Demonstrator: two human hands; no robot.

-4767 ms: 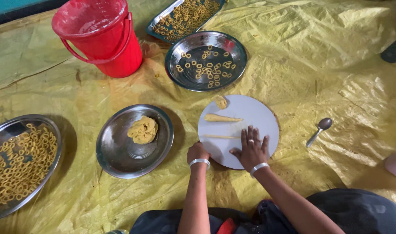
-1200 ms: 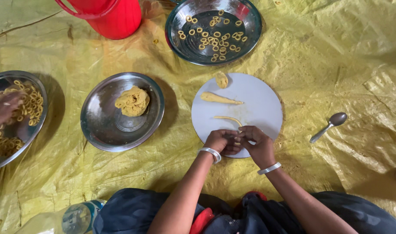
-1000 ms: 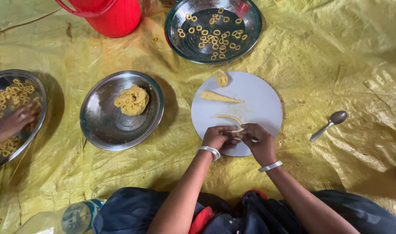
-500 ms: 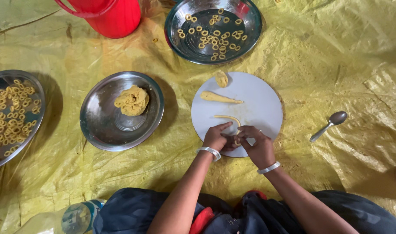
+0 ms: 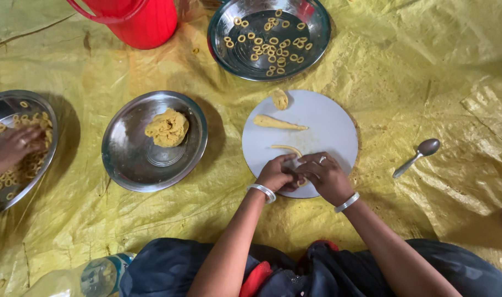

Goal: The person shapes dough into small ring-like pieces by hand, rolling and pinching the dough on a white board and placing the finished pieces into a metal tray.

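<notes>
Both hands meet at the near edge of the round white board (image 5: 322,124): the left hand (image 5: 277,174) and the right hand (image 5: 323,175) curl their fingertips together around a small bit of yellow dough (image 5: 301,181), pinching it between them, most of it hidden under the fingers. Held that close and low over the board, the piece looks as if it is being shaped. Just beyond the knuckles lies a thin dough strand (image 5: 287,148), farther up a tapered dough roll (image 5: 277,122), and a small dough lump (image 5: 280,99) sits at the far rim. To the left, a steel plate (image 5: 130,165) carries the main dough mound (image 5: 167,127). A steel dish (image 5: 311,44) of finished dough rings (image 5: 265,47) stands beyond the board, beside a red bucket (image 5: 138,22). A spoon (image 5: 417,155) lies well apart on the yellow plastic sheet (image 5: 427,71). At far left another person's hand (image 5: 17,147) rests in a second ring-filled tray (image 5: 3,110).
</notes>
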